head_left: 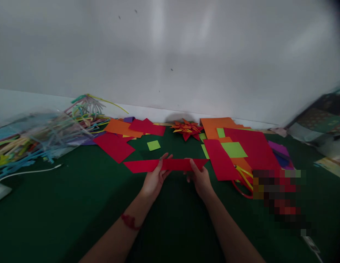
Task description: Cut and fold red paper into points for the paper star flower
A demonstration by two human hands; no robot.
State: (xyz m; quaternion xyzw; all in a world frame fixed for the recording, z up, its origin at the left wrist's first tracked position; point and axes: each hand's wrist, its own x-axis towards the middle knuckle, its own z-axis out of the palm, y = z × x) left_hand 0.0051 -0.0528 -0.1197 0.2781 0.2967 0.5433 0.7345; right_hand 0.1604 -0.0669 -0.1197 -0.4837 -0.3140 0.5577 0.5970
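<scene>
A long red paper strip is held level in front of me, with slanted ends. My left hand grips it left of its middle, thumb in front and fingers behind. Near the right end, my right hand pinches the strip between thumb and fingers. Beyond it on the green table lies a small lime-green paper square. Farther back stands a folded red and orange paper star. A red bracelet circles my left wrist.
Left lie red sheets, an orange sheet and a plastic bag of coloured strips. On the right are red sheets, lime paper and yellow-and-red-handled scissors. A white cable crosses the left side; a white wall rises behind.
</scene>
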